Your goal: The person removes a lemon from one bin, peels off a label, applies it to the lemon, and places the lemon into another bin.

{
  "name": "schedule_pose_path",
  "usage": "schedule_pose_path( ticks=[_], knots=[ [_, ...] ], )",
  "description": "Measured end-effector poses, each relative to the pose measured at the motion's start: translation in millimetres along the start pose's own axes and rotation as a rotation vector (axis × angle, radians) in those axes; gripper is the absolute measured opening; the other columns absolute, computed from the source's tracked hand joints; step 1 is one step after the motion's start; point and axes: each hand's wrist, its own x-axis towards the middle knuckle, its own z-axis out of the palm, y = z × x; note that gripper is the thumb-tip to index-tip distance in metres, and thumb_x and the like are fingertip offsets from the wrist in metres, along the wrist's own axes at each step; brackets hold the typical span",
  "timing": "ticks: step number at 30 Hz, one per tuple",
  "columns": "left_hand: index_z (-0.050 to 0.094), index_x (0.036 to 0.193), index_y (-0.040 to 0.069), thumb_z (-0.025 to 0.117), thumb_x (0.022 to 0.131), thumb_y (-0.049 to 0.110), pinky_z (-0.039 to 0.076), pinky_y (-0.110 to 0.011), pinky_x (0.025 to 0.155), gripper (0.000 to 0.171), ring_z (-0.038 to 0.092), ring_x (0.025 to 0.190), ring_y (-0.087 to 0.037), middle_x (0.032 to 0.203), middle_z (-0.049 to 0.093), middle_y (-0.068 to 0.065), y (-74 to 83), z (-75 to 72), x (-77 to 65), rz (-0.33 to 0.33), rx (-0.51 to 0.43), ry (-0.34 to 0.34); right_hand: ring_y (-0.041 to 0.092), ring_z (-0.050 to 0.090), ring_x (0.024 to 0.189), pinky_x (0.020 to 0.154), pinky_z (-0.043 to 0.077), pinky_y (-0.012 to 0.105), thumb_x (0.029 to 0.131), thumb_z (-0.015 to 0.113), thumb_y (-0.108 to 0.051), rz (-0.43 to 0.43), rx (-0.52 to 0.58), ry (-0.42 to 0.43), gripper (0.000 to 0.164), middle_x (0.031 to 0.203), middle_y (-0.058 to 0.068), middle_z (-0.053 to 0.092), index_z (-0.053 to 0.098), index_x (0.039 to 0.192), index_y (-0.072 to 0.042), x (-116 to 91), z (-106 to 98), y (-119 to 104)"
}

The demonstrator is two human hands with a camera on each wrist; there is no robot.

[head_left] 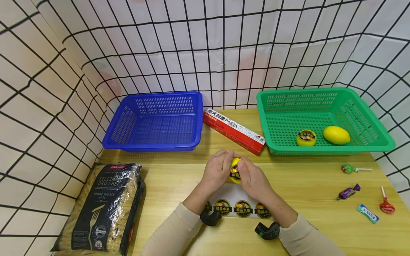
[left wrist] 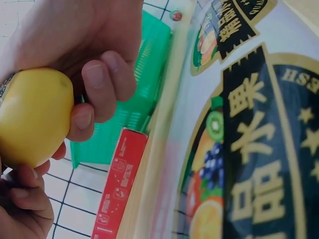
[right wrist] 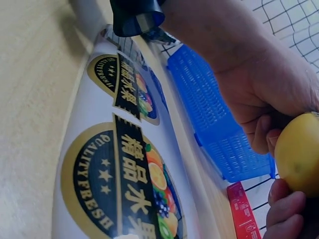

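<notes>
Both hands hold a yellow lemon (head_left: 236,164) between them above the table. On the lemon's near face is a black and gold fruit sticker (head_left: 235,173). My left hand (head_left: 216,170) grips its left side and my right hand (head_left: 256,180) its right, with the right thumb on the sticker's edge. Curled fingers show around the lemon (left wrist: 37,117) in the left wrist view, and its bare underside (right wrist: 301,154) in the right wrist view. Below the hands lies a white sheet (head_left: 229,195) with a row of the same stickers, partly hidden by the forearms.
A blue basket (head_left: 152,145) stands back left. The green basket (head_left: 326,150) back right holds a stickered lemon (head_left: 306,138) and a plain lemon (head_left: 336,135). Between them lies a pasta box (head_left: 235,131). A penne bag (head_left: 99,209) is left; lollipops and wrapped sweets (head_left: 347,192) lie right.
</notes>
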Motion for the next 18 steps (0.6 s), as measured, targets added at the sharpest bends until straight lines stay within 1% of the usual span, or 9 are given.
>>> schedule_pose_path(
  ticks=[3,6,8,9,11,13,15,17,18],
  knots=[
    [0.081,0.099,0.01,0.043,0.111,0.025,0.051,-0.02,0.064,0.042,0.062,0.072,-0.014,0.08,0.068,-0.005,0.6,0.3,-0.7,0.016,-0.004,0.015,0.012,0.047,0.059,0.052,0.041,0.026,0.112,0.029,-0.024,0.01,0.002,0.018,0.034,0.073,0.005,0.054,0.059,0.11,-0.007,-0.2,-0.2,-0.7],
    [0.08,0.099,0.01,0.047,0.11,0.025,0.052,-0.021,0.066,0.039,0.062,0.074,-0.015,0.082,0.068,-0.005,0.4,-0.4,-2.0,0.013,-0.03,0.011,0.016,0.048,0.06,0.053,0.042,0.029,0.112,0.025,-0.025,0.029,-0.001,0.034,0.041,0.071,0.008,0.054,0.06,0.11,-0.004,-0.5,-0.1,-1.7],
    [0.079,0.103,0.01,0.051,0.108,0.027,0.051,-0.021,0.067,0.034,0.061,0.076,-0.013,0.086,0.069,-0.004,-0.6,-1.1,-2.8,0.005,-0.046,-0.012,0.027,0.062,0.07,0.063,0.053,0.038,0.112,0.023,-0.025,0.039,-0.012,0.058,0.048,0.082,0.017,0.065,0.063,0.116,0.002,-0.9,0.3,-1.6],
    [0.079,0.105,0.01,0.055,0.106,0.029,0.05,-0.021,0.066,0.031,0.06,0.077,-0.012,0.088,0.069,-0.004,-1.3,-1.3,-3.1,0.003,-0.052,-0.025,0.031,0.065,0.076,0.069,0.055,0.042,0.113,0.022,-0.025,0.047,-0.017,0.068,0.051,0.086,0.02,0.067,0.063,0.115,0.004,-0.9,0.9,-1.3],
    [0.078,0.109,0.01,0.062,0.103,0.031,0.047,-0.02,0.065,0.027,0.057,0.077,-0.01,0.09,0.069,-0.002,-3.4,-1.6,-3.2,0.002,-0.07,-0.054,0.04,0.069,0.094,0.084,0.057,0.052,0.113,0.021,-0.026,0.062,-0.021,0.089,0.055,0.1,0.026,0.071,0.064,0.118,0.007,-1.3,1.6,0.0],
    [0.078,0.112,0.01,0.067,0.1,0.032,0.044,-0.019,0.063,0.027,0.054,0.076,-0.009,0.089,0.067,-0.002,-5.5,-1.7,-2.9,0.003,-0.1,-0.074,0.044,0.067,0.113,0.098,0.053,0.058,0.113,0.02,-0.026,0.073,-0.014,0.103,0.057,0.118,0.029,0.07,0.065,0.121,0.009,-1.2,2.1,1.2],
    [0.078,0.112,0.01,0.069,0.098,0.031,0.041,-0.019,0.061,0.027,0.051,0.073,-0.009,0.087,0.065,-0.002,-7.4,-1.7,-2.1,0.004,-0.132,-0.082,0.045,0.066,0.115,0.1,0.052,0.058,0.113,0.018,-0.028,0.087,0.0,0.099,0.059,0.12,0.029,0.07,0.064,0.123,0.008,-1.2,2.0,1.9],
    [0.078,0.112,0.01,0.068,0.099,0.029,0.041,-0.019,0.061,0.025,0.049,0.072,-0.009,0.085,0.064,-0.002,-8.5,-2.0,-1.7,-0.006,-0.159,-0.086,0.046,0.064,0.12,0.102,0.05,0.059,0.113,0.019,-0.028,0.098,0.009,0.097,0.059,0.126,0.029,0.068,0.063,0.127,0.009,-1.5,1.6,1.8],
    [0.078,0.111,0.009,0.066,0.1,0.029,0.042,-0.019,0.061,0.026,0.049,0.072,-0.008,0.085,0.064,-0.002,-9.2,-1.9,-1.6,-0.013,-0.169,-0.088,0.045,0.065,0.116,0.1,0.051,0.059,0.113,0.018,-0.029,0.111,0.013,0.092,0.061,0.12,0.029,0.069,0.064,0.123,0.009,-1.5,1.2,1.5]
  ],
)
